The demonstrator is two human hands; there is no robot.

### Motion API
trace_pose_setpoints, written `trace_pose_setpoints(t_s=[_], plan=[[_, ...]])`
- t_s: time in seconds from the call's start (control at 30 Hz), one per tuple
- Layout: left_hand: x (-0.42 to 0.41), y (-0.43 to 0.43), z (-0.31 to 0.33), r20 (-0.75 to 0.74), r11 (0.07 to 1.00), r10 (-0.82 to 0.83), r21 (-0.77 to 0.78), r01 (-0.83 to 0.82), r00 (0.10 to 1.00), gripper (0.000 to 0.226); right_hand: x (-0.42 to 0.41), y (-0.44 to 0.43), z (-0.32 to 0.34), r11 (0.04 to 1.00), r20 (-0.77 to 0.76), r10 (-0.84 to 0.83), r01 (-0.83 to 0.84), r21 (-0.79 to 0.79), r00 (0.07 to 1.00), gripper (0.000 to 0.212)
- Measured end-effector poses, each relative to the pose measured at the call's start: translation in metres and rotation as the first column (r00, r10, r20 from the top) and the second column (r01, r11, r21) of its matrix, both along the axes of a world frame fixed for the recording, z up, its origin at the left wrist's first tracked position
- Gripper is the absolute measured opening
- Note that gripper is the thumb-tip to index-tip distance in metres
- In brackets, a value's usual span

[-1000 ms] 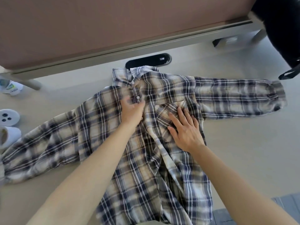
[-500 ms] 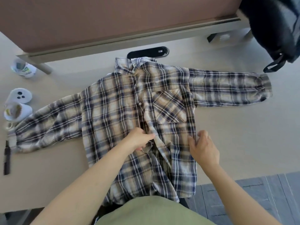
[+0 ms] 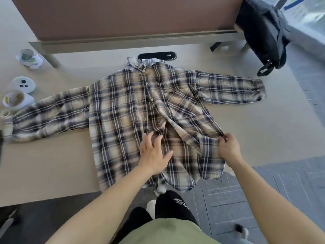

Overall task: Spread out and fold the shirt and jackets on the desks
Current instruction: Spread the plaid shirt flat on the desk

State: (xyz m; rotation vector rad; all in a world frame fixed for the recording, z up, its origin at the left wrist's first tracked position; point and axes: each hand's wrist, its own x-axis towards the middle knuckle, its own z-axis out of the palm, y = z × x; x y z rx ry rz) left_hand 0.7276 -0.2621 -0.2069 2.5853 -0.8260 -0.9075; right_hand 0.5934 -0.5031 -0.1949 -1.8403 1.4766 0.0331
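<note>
A plaid shirt (image 3: pixel 123 110) in beige, navy and white lies front-up on a tan desk (image 3: pixel 52 164), its collar towards a brown partition (image 3: pixel 123 16) and its sleeves spread out to either side, as a person leans over the near edge. The left hand (image 3: pixel 154 152) rests flat on the lower front by the button placket, fingers straight and spread. The right hand (image 3: pixel 228 148) pinches the garment's right side edge between curled fingers and thumb, lifting that edge off the desk and drawing the right front panel, with its chest pocket, into long diagonal creases. The left half of the body lies smoother. The hem hangs over the near edge of the desk, so its lowest part is seen against the dark floor. The collar covers part of a black oval cable port (image 3: pixel 158 55). The cuff on the person's left is blurred at the frame's edge, beside a roll of tape (image 3: pixel 6 113) and two white dishes (image 3: pixel 17 94) whose contents are hard to make out. A dark bag (image 3: pixel 263 32) at the desk's far right corner is cut off by the top of the frame, and white print on the person's black trousers (image 3: pixel 175 203) is too small to read
</note>
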Motion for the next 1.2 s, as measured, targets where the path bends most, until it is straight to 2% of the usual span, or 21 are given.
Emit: trace_pose_setpoints(t_s=[0.07, 0.2, 0.3, 0.5, 0.57, 0.6, 0.67, 0.7, 0.77, 0.87, 0.93, 0.97, 1.03, 1.1, 1.17, 1.2], plan=[[-0.018, 0.018, -0.01, 0.087, 1.0, -0.012, 0.027, 0.01, 0.996, 0.076, -0.008, -0.012, 0.006, 0.996, -0.038, 0.016, -0.02, -0.085, 0.999, 0.022], [-0.04, 0.045, -0.023, -0.03, 0.979, 0.05, 0.201, -0.043, 0.998, 0.083, -0.021, -0.034, 0.021, 0.983, -0.138, 0.045, -0.069, -0.171, 0.989, 0.017], [-0.039, 0.071, -0.033, -0.011, 0.957, -0.03, 0.288, 0.032, 0.999, 0.082, -0.031, -0.048, 0.028, 0.971, -0.22, 0.059, -0.107, -0.214, 0.974, 0.014], [-0.034, 0.092, -0.033, 0.029, 0.949, -0.076, 0.31, 0.064, 0.997, 0.083, -0.054, -0.056, 0.018, 0.972, -0.321, 0.109, -0.168, -0.163, 0.941, 0.016], [-0.04, 0.081, -0.027, 0.089, 0.956, -0.05, 0.294, 0.022, 0.995, 0.087, -0.061, -0.05, 0.009, 0.965, -0.346, 0.129, -0.198, -0.172, 0.929, 0.026], [-0.047, 0.073, -0.022, 0.125, 0.962, -0.027, 0.273, -0.009, 0.992, 0.089, -0.062, -0.043, 0.005, 0.939, -0.374, 0.164, -0.26, -0.225, 0.913, 0.034], [-0.066, 0.055, -0.015, 0.162, 0.972, 0.066, 0.212, -0.1, 0.985, 0.09, -0.056, -0.022, -0.003, 0.828, -0.414, 0.299, -0.45, -0.336, 0.86, 0.046], [-0.075, 0.047, -0.013, 0.155, 0.967, 0.129, 0.2, -0.159, 0.979, 0.091, -0.05, -0.009, -0.006, 0.761, -0.384, 0.411, -0.543, -0.355, 0.827, 0.047], [-0.088, 0.036, -0.012, 0.137, 0.936, 0.231, 0.24, -0.258, 0.963, 0.096, -0.037, 0.021, -0.011, 0.615, -0.315, 0.646, -0.718, -0.326, 0.696, 0.043], [-0.095, 0.032, -0.019, 0.172, 0.902, 0.198, 0.354, -0.249, 0.965, 0.096, -0.026, 0.059, -0.019, 0.394, -0.319, 0.821, -0.874, -0.284, 0.474, 0.048], [-0.098, 0.036, -0.023, 0.207, 0.898, 0.15, 0.381, -0.221, 0.967, 0.078, -0.025, 0.076, -0.024, 0.27, -0.327, 0.879, -0.927, -0.261, 0.348, 0.05], [-0.098, 0.039, -0.024, 0.238, 0.905, 0.127, 0.371, -0.211, 0.963, 0.063, -0.028, 0.082, -0.027, 0.177, -0.344, 0.901, -0.947, -0.268, 0.265, 0.049], [-0.098, 0.049, -0.025, 0.305, 0.926, 0.068, 0.335, -0.174, 0.95, 0.038, -0.036, 0.086, -0.032, 0.026, -0.356, 0.926, -0.962, -0.27, 0.125, 0.034], [-0.096, 0.06, -0.021, 0.374, 0.952, 0.027, 0.273, -0.137, 0.927, 0.021, -0.043, 0.084, -0.035, -0.008, -0.286, 0.957, -0.976, -0.216, 0.055, 0.027], [-0.092, 0.072, -0.012, 0.412, 0.971, 0.034, 0.203, -0.128, 0.911, 0.02, -0.048, 0.083, -0.035, -0.038, -0.17, 0.985, -0.977, -0.21, -0.001, 0.024], [-0.09, 0.078, -0.007, 0.386, 0.975, 0.041, 0.188, -0.122, 0.922, 0.021, -0.051, 0.083, -0.033, -0.064, -0.125, 0.991, -0.981, -0.186, -0.041, 0.022]])
